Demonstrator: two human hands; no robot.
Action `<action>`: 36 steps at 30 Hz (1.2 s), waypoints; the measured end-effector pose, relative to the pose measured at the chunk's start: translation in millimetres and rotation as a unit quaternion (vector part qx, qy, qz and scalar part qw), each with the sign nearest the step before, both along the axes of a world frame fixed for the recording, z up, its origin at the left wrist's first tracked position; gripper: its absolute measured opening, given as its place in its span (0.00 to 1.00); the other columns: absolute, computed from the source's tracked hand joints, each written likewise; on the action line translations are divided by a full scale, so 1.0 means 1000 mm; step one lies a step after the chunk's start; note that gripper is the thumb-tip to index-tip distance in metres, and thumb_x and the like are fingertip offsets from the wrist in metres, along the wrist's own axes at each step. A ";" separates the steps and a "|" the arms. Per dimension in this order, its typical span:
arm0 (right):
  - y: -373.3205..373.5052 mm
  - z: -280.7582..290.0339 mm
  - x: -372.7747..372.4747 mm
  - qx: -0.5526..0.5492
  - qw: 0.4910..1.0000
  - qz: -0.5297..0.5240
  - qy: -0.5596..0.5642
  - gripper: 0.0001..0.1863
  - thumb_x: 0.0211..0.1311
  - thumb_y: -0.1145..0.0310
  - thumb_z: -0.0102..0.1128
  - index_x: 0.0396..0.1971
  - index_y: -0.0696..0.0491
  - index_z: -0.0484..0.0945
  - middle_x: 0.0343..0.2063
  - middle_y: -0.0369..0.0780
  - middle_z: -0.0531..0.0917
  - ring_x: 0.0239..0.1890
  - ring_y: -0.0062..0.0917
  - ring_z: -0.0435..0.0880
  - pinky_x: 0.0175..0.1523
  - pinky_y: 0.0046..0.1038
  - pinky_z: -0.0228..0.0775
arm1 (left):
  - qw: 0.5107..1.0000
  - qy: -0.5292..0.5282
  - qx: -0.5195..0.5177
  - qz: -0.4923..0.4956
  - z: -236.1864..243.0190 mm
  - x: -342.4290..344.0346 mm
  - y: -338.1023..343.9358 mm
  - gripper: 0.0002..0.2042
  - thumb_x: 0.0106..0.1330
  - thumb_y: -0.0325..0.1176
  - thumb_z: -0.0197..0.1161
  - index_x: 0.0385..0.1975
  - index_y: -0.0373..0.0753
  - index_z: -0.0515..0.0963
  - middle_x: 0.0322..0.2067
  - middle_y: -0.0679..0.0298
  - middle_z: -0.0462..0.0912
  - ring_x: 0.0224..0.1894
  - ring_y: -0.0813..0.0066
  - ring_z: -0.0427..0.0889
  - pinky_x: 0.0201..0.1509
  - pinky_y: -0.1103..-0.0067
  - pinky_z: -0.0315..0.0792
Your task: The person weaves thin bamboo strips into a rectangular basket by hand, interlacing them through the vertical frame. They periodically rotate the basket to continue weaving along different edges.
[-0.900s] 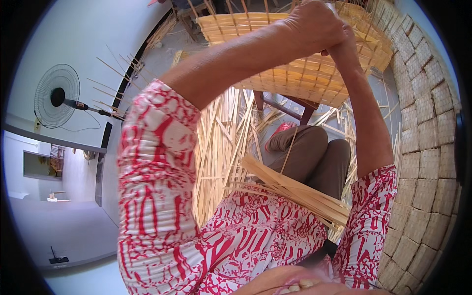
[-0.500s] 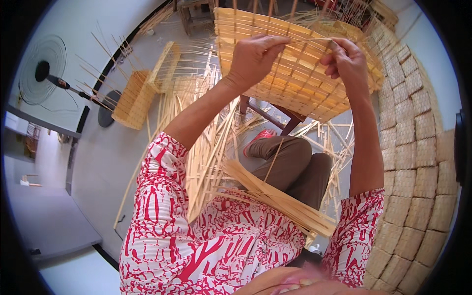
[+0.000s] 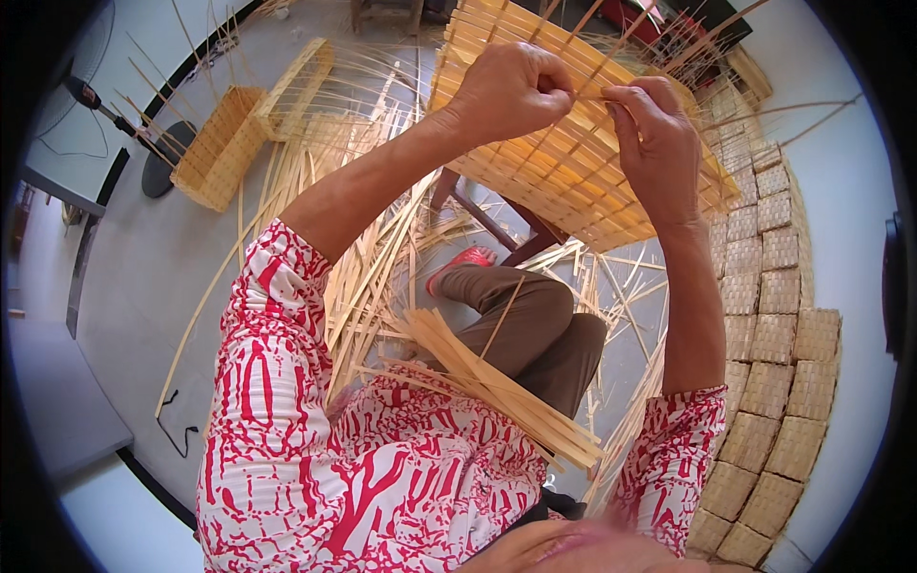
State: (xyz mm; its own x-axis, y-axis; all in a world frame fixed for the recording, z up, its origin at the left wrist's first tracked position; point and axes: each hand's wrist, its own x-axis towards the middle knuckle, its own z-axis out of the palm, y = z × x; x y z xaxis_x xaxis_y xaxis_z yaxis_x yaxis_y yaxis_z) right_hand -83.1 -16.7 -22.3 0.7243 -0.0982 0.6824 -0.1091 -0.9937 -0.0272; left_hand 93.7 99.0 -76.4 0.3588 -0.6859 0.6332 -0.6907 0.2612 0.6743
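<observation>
A large yellow woven bamboo basket, upright stakes poking from it, rests on a dark wooden stool in front of me. My left hand is curled against its lattice face, fingertips closed on a thin strip. Just right of it, my right hand pinches thin strip at the same face, thumb and forefinger close to the left fingertips. A bundle of flat pale strips lies across my lap, over my brown-trousered legs.
Loose strips cover the floor left of my legs. Unfinished baskets with protruding stakes stand at the left, beside a standing fan. Stacked small woven pieces line the right wall. A grey ledge is at the left.
My hands were together high on the basket, then parted along a strip, and are now close again. The view has shifted, showing more stakes and the stacks' far end.
</observation>
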 end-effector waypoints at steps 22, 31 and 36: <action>0.004 0.006 -0.015 0.088 0.995 0.046 -0.006 0.05 0.65 0.73 0.64 0.38 0.55 0.85 0.32 0.42 0.81 0.35 0.37 0.83 0.41 0.35 0.73 | 0.934 -0.299 -0.168 0.105 -0.008 -0.017 0.015 0.10 0.64 0.28 0.67 0.44 0.38 0.84 0.37 0.62 0.89 0.43 0.69 0.88 0.58 0.72 0.75; 0.010 0.006 -0.015 0.100 0.994 0.037 0.035 0.03 0.65 0.75 0.62 0.36 0.56 0.82 0.32 0.42 0.81 0.36 0.37 0.83 0.40 0.35 0.72 | 0.917 -0.346 -0.178 0.090 0.000 -0.012 0.009 0.06 0.59 0.33 0.68 0.30 0.41 0.80 0.28 0.62 0.83 0.37 0.63 0.85 0.42 0.70 0.77; 0.006 0.000 -0.011 0.088 0.996 0.014 -0.020 0.02 0.64 0.74 0.64 0.34 0.55 0.82 0.31 0.42 0.81 0.33 0.38 0.82 0.38 0.33 0.72 | 0.982 -0.036 -0.165 0.086 -0.009 -0.039 -0.018 0.04 0.60 0.28 0.61 0.29 0.35 0.78 0.26 0.54 0.81 0.31 0.56 0.84 0.36 0.68 0.77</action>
State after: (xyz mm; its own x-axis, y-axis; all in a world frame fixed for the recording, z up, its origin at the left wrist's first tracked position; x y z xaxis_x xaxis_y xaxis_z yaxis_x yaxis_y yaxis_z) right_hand -94.2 -10.5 -22.3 0.7008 -0.1989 0.6851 -0.0757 -0.9757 -0.2058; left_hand 54.9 81.3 -85.0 0.3977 -0.3728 0.8384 -0.7862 0.3327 0.5208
